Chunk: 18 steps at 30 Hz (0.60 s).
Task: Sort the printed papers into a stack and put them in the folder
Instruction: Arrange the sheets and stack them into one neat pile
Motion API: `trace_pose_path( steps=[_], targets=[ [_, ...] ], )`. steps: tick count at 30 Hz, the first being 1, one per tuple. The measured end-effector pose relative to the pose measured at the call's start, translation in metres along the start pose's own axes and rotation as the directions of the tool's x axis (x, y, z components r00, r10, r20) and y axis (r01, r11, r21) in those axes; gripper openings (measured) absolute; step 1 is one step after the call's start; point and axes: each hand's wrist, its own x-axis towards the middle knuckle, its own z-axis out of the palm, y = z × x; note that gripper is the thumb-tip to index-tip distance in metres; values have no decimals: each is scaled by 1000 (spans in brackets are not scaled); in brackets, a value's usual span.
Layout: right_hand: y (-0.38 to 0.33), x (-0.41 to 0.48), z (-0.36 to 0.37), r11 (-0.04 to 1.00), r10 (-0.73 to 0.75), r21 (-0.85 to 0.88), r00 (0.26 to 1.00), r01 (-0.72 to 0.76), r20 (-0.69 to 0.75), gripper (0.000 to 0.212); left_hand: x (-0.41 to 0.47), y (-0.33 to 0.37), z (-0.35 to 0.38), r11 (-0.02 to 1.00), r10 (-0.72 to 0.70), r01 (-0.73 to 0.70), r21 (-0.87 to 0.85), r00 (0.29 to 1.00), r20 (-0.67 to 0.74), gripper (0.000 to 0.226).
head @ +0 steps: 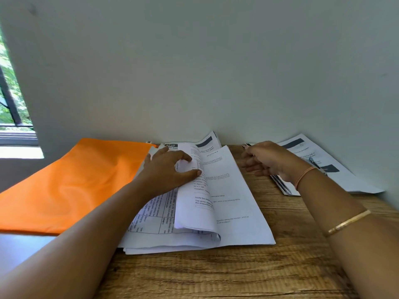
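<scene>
With the left hand pinching the stack's curled top sheets under its fingers, flatten them square before the loosely curled, seemingly empty right hand adds the pile behind its wrist; the folder lies left.

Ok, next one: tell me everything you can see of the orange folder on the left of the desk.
The plain orange folder lies flat and closed, left of the stack of printed papers, its right edge meeting them. It looks smooth and slightly glossy, with soft ripples, perhaps plastic. Its far corner nears the wall. The left hand grips the papers, not the folder; the forearm crosses its near corner.
</scene>
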Motion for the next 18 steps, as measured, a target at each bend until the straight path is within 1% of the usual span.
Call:
trace_pose_path(
  steps=[6,11,18],
  targets=[
    [-1,-1,4,1000,-2,-17,1000,2,-3,25,0,0,0,1000,-8,7,10,1000,11,57],
    [-1,-3,4,1000,-20,-24,1000,19,-23,25,1,0,1,1000,-7,6,11,1000,25,56],
    [1,0,4,1000,-16,-26,1000,15,-16,26,1,-1,3,1000,-8,8,10,999,32,54]
  ],
)
